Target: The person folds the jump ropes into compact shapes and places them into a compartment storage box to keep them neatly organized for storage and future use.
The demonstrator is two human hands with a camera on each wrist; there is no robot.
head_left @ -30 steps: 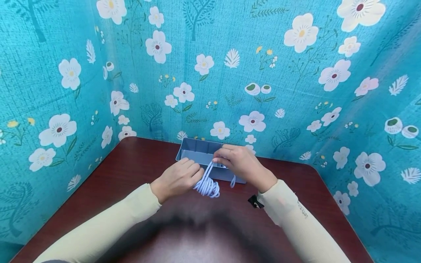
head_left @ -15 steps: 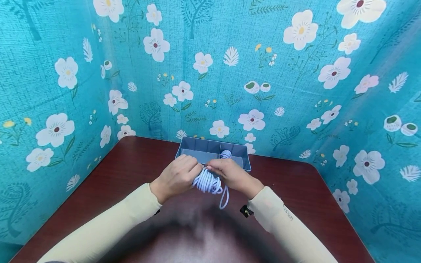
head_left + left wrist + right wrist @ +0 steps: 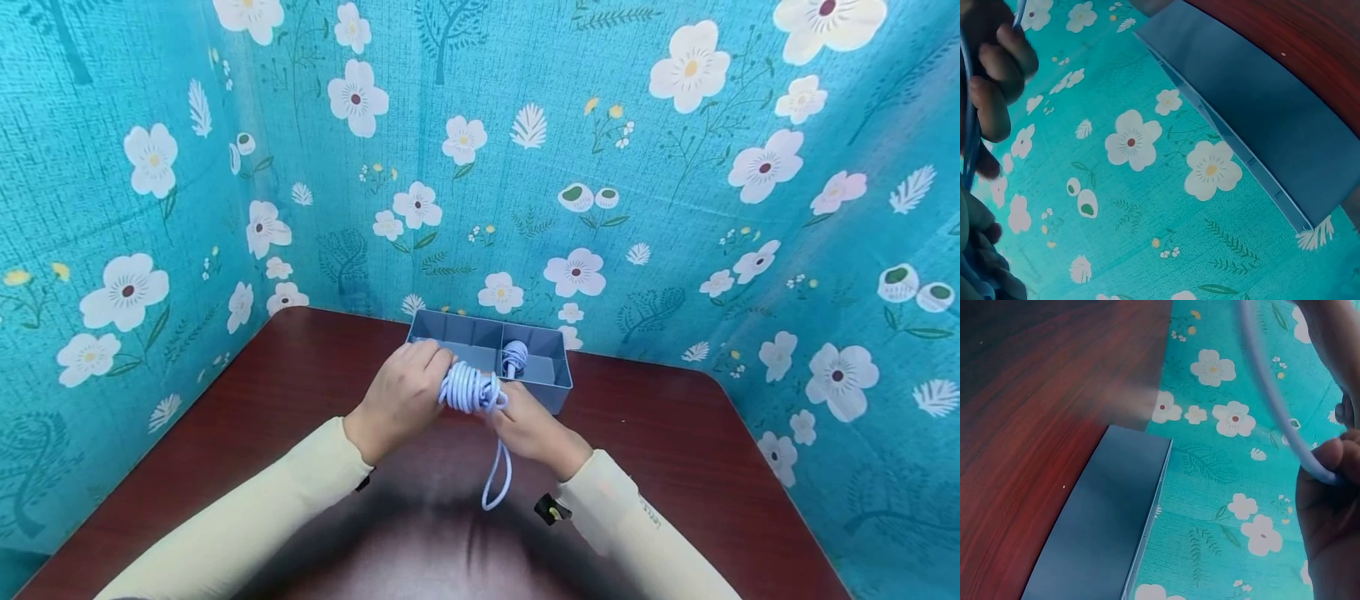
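A light lavender cord wound into a bundle (image 3: 467,389) is held up above the table, between the two hands in the head view. My left hand (image 3: 405,387) grips its left end with curled fingers. My right hand (image 3: 528,427) is at the right end, its fingers partly hidden behind the coils, holding the cord's working length. A loose loop (image 3: 495,492) hangs below the right hand. In the right wrist view a strand of cord (image 3: 1279,409) runs down into curled fingers. Fingers (image 3: 1000,75) and a strand of cord also appear at the left wrist view's left edge.
A grey-blue divided box (image 3: 547,398) stands at the table's back, behind the hands. Its right compartment holds another wound cord bundle (image 3: 514,357). The dark red-brown table (image 3: 660,467) meets a teal floral curtain (image 3: 645,167) at the back and sides.
My right hand has come down and toward me from above the bundle, passing the cord around it. The loose loop hangs lower, and the bundle in the box has come into view.
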